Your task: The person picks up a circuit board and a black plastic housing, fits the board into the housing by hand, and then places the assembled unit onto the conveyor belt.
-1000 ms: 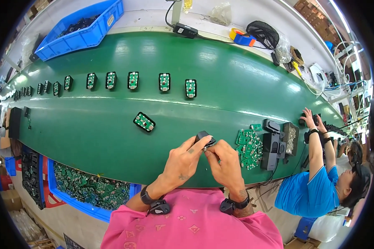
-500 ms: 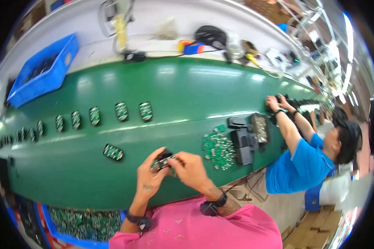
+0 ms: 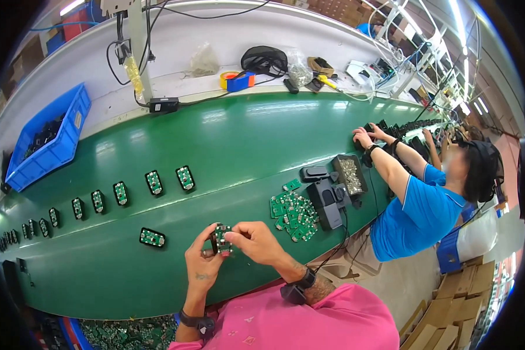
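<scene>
now face-up, the rectangular green circuit board (image 3: 222,239) in black plastic casing (image 3: 214,233) looks nearly seated; left hand (image 3: 202,260) pinches its sides; right hand (image 3: 258,242) touches it, pinch unclear.

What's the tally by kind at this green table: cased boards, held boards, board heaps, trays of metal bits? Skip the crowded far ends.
Cased boards: 10 (9 in the row, 1 lying nearer)
Held board: 1
Board heap: 1
Tray of metal bits: 1
Total: 13
</scene>
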### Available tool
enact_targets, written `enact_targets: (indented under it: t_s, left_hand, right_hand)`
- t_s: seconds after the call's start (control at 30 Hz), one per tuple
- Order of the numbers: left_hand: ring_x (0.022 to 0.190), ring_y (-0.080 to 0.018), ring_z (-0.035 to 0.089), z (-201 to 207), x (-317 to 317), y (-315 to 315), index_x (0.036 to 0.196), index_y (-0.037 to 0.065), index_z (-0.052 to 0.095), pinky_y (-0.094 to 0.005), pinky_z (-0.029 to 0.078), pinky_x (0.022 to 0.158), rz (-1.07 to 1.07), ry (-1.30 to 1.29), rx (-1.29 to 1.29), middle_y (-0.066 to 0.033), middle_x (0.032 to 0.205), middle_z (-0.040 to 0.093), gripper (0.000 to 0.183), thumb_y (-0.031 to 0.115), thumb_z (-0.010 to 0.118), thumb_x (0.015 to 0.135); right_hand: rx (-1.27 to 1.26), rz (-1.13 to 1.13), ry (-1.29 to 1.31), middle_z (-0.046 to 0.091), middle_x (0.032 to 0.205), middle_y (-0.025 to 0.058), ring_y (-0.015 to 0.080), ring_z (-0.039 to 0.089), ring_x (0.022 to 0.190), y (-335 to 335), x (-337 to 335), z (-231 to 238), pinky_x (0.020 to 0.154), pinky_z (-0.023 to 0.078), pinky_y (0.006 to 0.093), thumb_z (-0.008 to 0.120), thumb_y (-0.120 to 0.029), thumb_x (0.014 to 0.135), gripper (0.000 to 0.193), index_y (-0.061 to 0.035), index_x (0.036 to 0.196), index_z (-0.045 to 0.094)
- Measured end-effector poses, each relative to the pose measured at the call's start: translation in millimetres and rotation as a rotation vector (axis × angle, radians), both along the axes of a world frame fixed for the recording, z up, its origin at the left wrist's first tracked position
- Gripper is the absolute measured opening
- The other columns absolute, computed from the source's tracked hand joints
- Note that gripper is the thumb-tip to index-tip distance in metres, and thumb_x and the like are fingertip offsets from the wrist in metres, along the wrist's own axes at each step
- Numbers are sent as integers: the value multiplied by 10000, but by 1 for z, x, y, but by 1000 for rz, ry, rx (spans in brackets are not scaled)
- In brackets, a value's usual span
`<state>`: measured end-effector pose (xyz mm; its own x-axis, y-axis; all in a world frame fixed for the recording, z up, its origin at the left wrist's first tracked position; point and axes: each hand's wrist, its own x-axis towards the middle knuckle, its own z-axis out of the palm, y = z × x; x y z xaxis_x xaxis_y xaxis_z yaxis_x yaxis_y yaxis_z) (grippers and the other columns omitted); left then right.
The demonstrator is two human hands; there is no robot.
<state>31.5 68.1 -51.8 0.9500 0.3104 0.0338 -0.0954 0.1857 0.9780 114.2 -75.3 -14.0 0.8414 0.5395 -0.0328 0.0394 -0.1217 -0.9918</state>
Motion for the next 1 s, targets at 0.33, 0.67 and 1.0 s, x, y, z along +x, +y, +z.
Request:
enact_targets:
  t_s: [0.33, 0.67, 1.0]
  left_hand:
    - [957, -95, 639, -6, 13, -10, 1346, 98, 616, -214, 514, 629, 186, 12, 116, -109, 1204, 673, 628, -143, 554, 770]
    - [851, -71, 627, -2, 10, -3, 1353, 54, 591, -215, 527, 667, 154, -103, 304, -113, 1187, 666, 557, -142, 519, 837]
    - [902, -180, 696, 2, 5, 2, 1414, 19, 471, -278, 620, 713, -66, -48, -62, -157, 1262, 584, 478, -48, 519, 943]
  right_hand:
    - [-150, 92, -221, 543, 673, 168, 357, 532, 606, 2, -11, 3, 571, 427, 412, 601, -192, 961, 284, 28, 783, 573]
    - [-225, 143, -427, 565, 647, 122, 220, 519, 552, -2, -2, 8, 525, 397, 347, 632, -140, 932, 211, 30, 807, 628]
    - [-275, 18, -510, 571, 638, 142, 315, 554, 546, -1, 4, -1, 516, 413, 404, 664, -166, 922, 256, 12, 742, 621]
